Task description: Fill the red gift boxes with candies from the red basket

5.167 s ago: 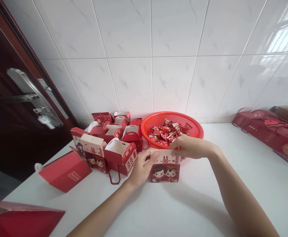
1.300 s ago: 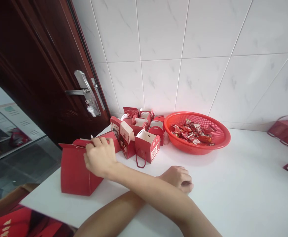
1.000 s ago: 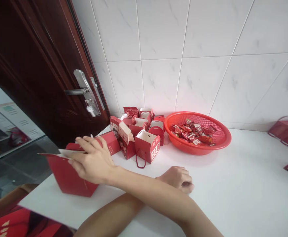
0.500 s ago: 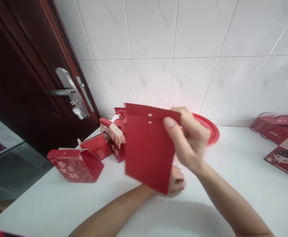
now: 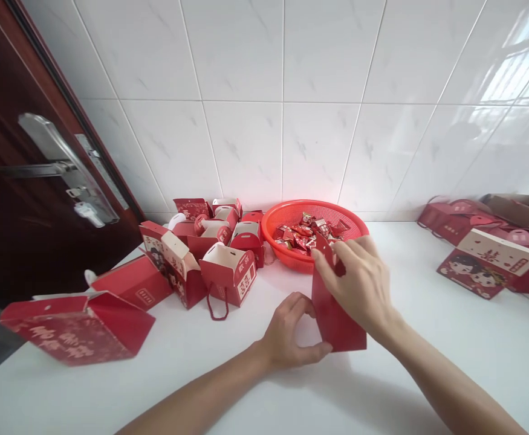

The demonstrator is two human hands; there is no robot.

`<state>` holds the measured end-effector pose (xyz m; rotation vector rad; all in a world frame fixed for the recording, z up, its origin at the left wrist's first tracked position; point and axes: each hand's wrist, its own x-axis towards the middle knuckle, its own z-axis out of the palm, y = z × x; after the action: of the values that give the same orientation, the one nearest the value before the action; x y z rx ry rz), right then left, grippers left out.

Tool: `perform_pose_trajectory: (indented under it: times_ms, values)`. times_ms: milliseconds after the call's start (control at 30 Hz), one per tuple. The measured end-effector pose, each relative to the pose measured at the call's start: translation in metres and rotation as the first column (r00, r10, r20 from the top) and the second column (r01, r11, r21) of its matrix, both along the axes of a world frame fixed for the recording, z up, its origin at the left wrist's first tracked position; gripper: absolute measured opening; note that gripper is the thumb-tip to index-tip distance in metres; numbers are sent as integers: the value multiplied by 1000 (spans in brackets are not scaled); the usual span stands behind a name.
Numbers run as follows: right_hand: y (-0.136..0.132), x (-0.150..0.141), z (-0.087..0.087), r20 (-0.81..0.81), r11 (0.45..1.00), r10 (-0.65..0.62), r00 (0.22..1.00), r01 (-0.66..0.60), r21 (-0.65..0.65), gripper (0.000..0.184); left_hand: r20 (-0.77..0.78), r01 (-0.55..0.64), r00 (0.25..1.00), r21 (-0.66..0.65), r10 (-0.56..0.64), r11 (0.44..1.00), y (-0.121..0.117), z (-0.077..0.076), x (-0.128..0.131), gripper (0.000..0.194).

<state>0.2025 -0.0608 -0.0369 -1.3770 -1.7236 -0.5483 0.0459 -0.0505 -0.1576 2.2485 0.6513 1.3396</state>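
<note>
My right hand [image 5: 359,281] is closed on the upper part of a red paper gift box [image 5: 337,320], which stands upright on the table in front of the basket. Its side towards me is plain red, with small holes near the top. Low on the box's left edge, my left hand [image 5: 289,335] grips it with curved fingers, the thumb at the near bottom corner. Right behind the box, a round red plastic basket [image 5: 273,241] holds several wrapped candies [image 5: 307,232].
Several open red gift boxes [image 5: 232,272] cluster left of the basket. A tilted red box [image 5: 78,329] lies at the far left. More red boxes [image 5: 473,272] stand at the right. The white table [image 5: 228,386] meets a tiled wall; a door with a handle [image 5: 69,169] is at left.
My right hand has lowered the red gift box from the air onto the table. My left hand has come to its lower edge. The view has shifted right, showing more of the basket.
</note>
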Motion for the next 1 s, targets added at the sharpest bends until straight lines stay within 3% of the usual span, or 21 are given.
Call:
perform_pose_trajectory:
  times_ms: [200, 333, 467, 567, 667, 867, 1000]
  values:
    - [1, -12, 6, -41, 983, 81, 996, -87, -164, 44, 8, 4, 1000, -76, -3, 997, -3, 0, -6, 21]
    - [-7, -8, 21, -130, 898, 260, 957, -289, -331, 44, 112, -14, 993, -184, 35, 983, 3, -2, -14, 19]
    - [-5, 4, 31, -209, 762, 404, 891, -454, -462, 44, 217, -78, 957, -454, 195, 888, 13, -3, -14, 15]
    - [3, 20, 35, -190, 737, 400, 897, -438, -516, 35, 246, -116, 923, -553, 295, 825, 19, -2, -14, 16]
    - [10, 38, 38, -187, 714, 389, 902, -423, -558, 23, 269, -103, 918, -548, 292, 830, 19, -1, -15, 26]
    - [12, 61, 43, -180, 621, 478, 859, -476, -622, 27, 197, -70, 969, -366, 150, 928, 11, 1, -17, 63]
    - [11, 68, 48, -218, 546, 543, 811, -538, -642, 24, 164, -72, 977, -357, 138, 931, 11, 0, -16, 64]
